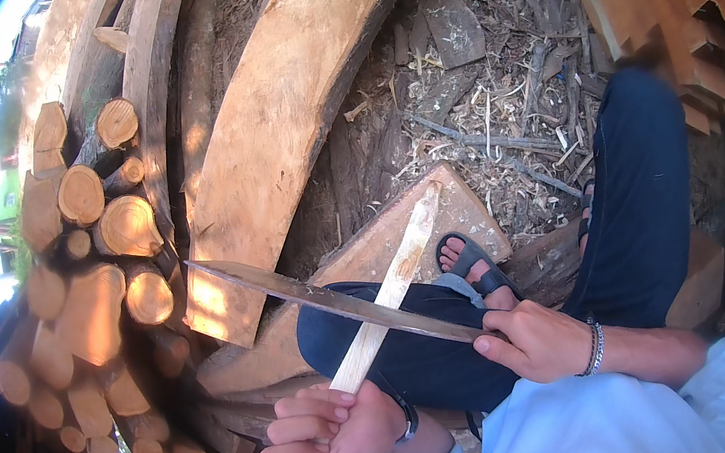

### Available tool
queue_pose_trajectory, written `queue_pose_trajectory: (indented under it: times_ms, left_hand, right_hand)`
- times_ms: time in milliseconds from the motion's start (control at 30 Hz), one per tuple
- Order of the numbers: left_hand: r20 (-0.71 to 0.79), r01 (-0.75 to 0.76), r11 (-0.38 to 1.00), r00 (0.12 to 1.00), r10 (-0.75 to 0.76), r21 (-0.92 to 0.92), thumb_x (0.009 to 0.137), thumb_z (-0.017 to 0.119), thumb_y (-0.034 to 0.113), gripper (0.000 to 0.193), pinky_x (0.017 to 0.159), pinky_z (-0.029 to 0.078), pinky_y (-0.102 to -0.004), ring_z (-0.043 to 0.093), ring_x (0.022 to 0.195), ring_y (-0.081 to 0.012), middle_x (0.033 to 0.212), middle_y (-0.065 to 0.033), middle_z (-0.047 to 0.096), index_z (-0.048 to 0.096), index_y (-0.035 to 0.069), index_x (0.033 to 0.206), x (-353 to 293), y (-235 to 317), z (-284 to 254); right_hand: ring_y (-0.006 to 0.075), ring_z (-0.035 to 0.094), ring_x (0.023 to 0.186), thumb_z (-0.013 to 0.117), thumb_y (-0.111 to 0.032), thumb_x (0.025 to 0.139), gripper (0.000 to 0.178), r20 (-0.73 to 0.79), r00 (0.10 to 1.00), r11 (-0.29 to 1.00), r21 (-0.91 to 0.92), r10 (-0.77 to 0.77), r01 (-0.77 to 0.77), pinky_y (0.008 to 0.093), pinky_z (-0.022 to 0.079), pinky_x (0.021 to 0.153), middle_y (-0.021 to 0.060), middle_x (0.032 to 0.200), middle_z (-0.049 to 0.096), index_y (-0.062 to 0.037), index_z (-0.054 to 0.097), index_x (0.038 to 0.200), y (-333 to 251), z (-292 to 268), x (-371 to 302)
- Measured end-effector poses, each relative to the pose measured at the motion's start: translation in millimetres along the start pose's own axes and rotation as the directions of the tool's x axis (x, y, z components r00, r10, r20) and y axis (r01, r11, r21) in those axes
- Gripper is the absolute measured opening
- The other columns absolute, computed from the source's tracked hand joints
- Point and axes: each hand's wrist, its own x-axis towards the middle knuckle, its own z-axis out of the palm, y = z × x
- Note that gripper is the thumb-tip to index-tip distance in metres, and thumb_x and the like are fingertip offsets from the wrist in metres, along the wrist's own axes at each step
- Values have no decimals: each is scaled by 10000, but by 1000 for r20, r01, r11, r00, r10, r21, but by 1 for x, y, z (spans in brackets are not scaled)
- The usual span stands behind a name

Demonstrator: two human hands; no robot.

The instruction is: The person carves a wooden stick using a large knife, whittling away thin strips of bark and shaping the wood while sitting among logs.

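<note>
Left hand [328, 433] closed round the near end of a pale wooden stick [388, 302], angling it up and away over the knee so its length is braced. Right hand [534, 341] grips the handle of a long blade [327, 299], laid across the stick, edge meeting wood. Beyond: sandalled foot [471, 262], wood shavings [505, 111], stacked logs [93, 239].

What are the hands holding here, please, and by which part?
The left hand grips the pale stick near its lower end; the right hand holds the long blade by its handle end.
</note>
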Motion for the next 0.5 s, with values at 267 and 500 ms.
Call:
queue_pose_trajectory:
  times_ms: [267,500]
  left_hand:
    - [25,-1,1000,1000,1,-2,966,228,645,599,289,212,-187,212,391,-79,518,10,214,267,138,650,3,0,-4]
    - [-47,4,1000,999,-3,30,968,227,642,594,289,201,-183,194,389,-78,518,11,209,262,143,648,0,1,9]
  right_hand:
    - [466,602,723,444,-362,992,512,-71,990,989,95,120,-113,493,478,707,299,688,576,88,580,790,14,-7,0]
    - [465,598,716,438,-352,996,494,-52,995,995,49,90,-87,499,469,687,293,685,576,73,581,788,23,-1,4]
